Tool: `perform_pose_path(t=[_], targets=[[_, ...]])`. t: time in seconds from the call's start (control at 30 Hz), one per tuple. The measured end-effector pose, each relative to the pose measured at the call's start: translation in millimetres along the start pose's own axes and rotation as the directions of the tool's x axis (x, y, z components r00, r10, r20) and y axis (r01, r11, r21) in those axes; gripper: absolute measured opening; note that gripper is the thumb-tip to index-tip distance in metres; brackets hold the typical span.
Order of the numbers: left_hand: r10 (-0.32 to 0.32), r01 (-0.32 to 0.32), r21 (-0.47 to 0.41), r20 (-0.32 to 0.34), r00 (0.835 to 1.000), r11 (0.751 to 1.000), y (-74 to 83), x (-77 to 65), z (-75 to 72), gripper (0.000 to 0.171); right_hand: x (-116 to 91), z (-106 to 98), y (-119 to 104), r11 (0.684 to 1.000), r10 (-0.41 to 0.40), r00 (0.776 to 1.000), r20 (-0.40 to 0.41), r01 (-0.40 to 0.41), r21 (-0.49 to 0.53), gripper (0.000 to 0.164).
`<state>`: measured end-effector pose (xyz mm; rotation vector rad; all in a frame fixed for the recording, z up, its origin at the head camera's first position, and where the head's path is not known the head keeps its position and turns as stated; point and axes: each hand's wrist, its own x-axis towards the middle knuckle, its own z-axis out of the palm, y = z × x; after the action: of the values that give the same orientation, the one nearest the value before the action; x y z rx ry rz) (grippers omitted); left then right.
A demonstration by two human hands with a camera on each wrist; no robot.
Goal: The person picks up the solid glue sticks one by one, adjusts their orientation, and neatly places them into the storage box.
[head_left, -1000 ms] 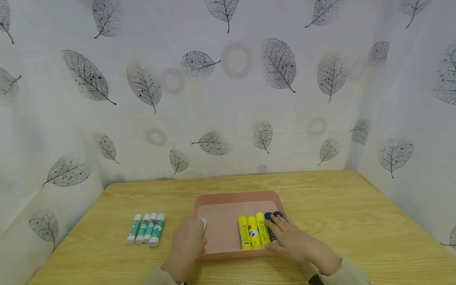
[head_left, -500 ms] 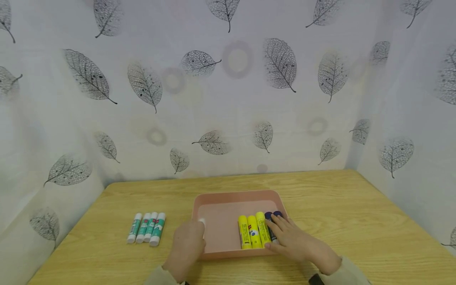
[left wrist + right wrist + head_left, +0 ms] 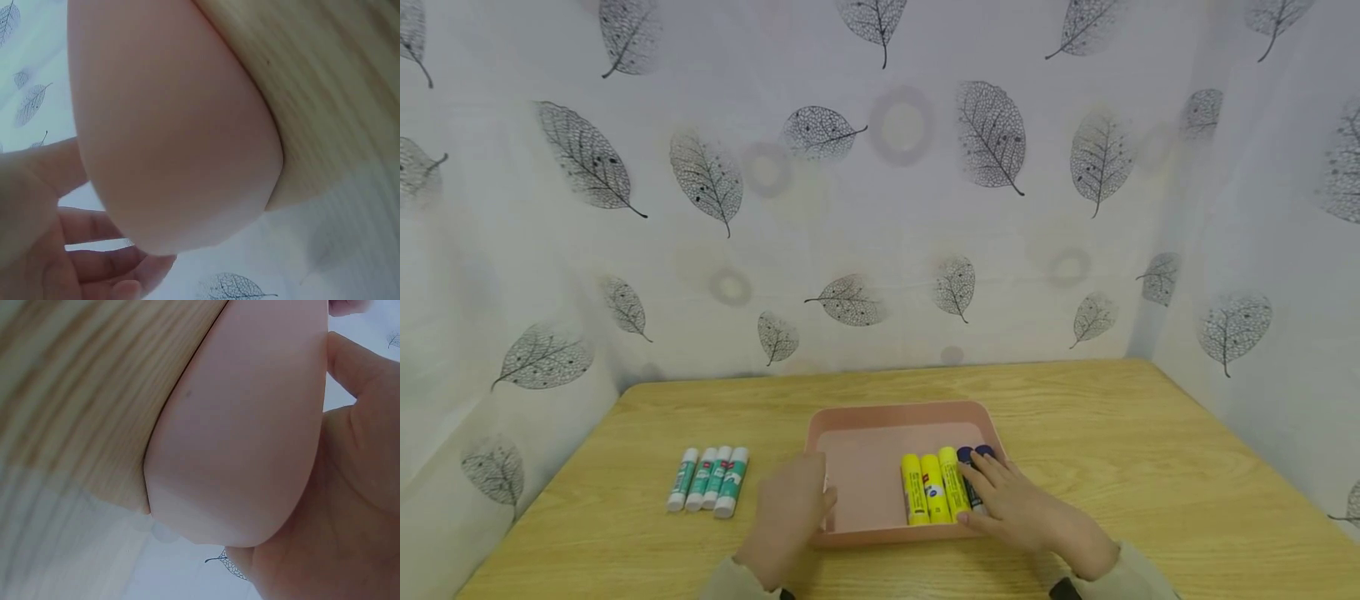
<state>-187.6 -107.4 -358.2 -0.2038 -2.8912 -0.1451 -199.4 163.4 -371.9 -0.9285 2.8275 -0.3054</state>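
Note:
A pink tray [image 3: 891, 540] stands on the table. Three yellow glue sticks [image 3: 934, 490] lie side by side in its right half, with navy-capped sticks [image 3: 966, 455] beside them. My right hand [image 3: 1022, 504] rests over the navy ones, fingers spread and thumb at the front rim; its palm lies by the tray wall in the right wrist view. My left hand [image 3: 792, 504] is at the tray's left wall, fingers bent over the rim, around a white-ended glue stick [image 3: 826, 482] that is almost wholly hidden. In the left wrist view the tray wall covers those fingertips.
Several white-and-green glue sticks [image 3: 707, 481] lie in a row on the wooden table [image 3: 1150, 467], left of the tray. A leaf-patterned curtain [image 3: 895, 217] hangs behind the table and along both sides.
My left hand has shifted slightly left, and the white end that showed beyond its fingers is now mostly covered. My right hand and the tray have stayed in place.

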Motion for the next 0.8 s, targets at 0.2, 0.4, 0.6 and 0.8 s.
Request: perform_pose_path(t=[0.2, 0.4, 0.6, 0.8], targets=[[0.065, -0.045, 0.107, -0.192, 0.979, 0.993, -7.0, 6.4, -1.5, 0.062, 1, 0, 1, 1.0, 0.003, 1.0, 0.002, -0.003, 0.003, 0.067], [0.085, -0.049, 0.154, -0.23, 0.969, 0.987, -14.3, 9.2, -2.1, 0.076, 1, 0, 1, 1.0, 0.004, 1.0, 0.002, -0.004, 0.001, 0.067], [0.049, -0.016, 0.129, -0.251, 0.967, 0.992, -25.2, 14.4, -1.6, 0.064, 0, 1, 2, 1.0, -0.014, 1.0, -0.009, 0.014, 0.013, 0.066], [-0.075, 0.077, 0.002, -0.159, 0.984, 0.997, -49.1, 14.9, -7.4, 0.05, -1, 1, 2, 0.999, -0.026, 1.0, -0.014, 0.026, 0.029, 0.067]])
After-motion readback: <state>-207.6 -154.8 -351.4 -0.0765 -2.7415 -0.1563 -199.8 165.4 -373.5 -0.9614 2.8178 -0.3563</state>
